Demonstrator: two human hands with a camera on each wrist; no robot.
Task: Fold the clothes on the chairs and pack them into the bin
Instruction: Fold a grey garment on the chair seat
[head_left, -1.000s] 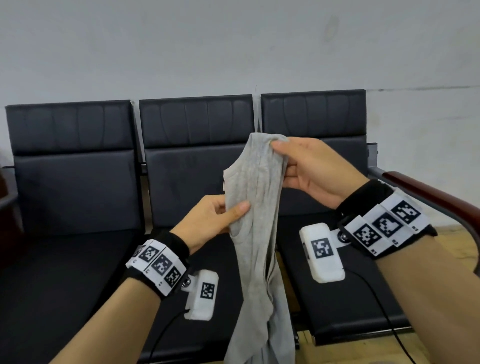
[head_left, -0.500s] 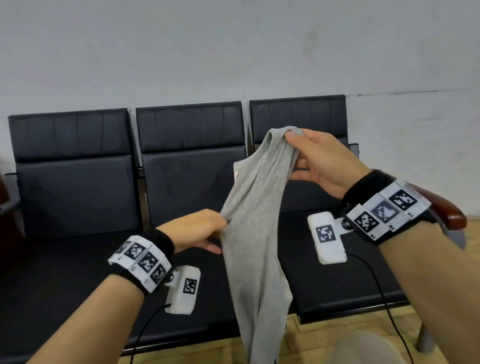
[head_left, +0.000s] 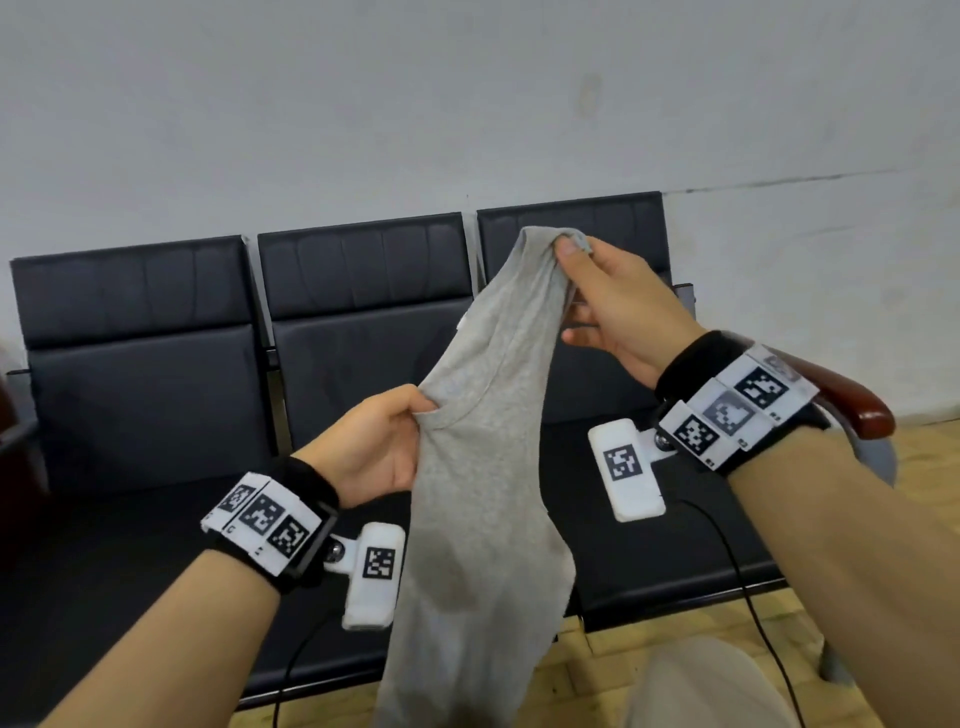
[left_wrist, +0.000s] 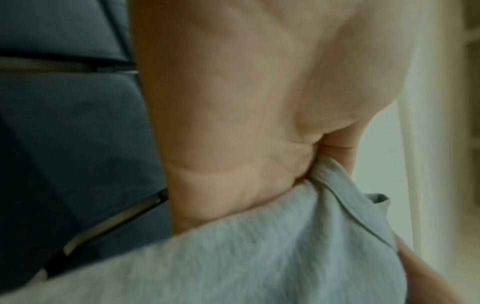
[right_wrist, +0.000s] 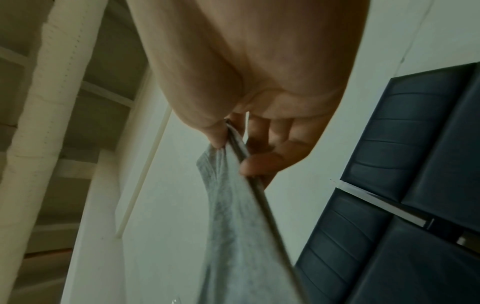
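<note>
A grey sleeveless top (head_left: 483, 467) hangs in the air before a row of three black chairs (head_left: 156, 374). My right hand (head_left: 587, 280) pinches one shoulder strap at the top, thumb and forefinger closed on the cloth (right_wrist: 228, 164). Lower and to the left, my left hand (head_left: 400, 431) grips the top's other upper edge by the neckline; the left wrist view shows the grey fabric (left_wrist: 285, 236) bunched under the palm. The rest of the garment droops down past the seat fronts. No bin is in view.
The chair seats (head_left: 665, 519) behind the garment hold no other clothes that I can see. A brown wooden armrest (head_left: 857, 410) juts out at the right. A pale wall stands behind, and wood flooring (head_left: 924, 467) shows at lower right.
My left hand has taken hold of the top's upper edge near the neckline and drawn it leftward, spreading the garment wider. My right hand keeps its pinch on the strap, high up.
</note>
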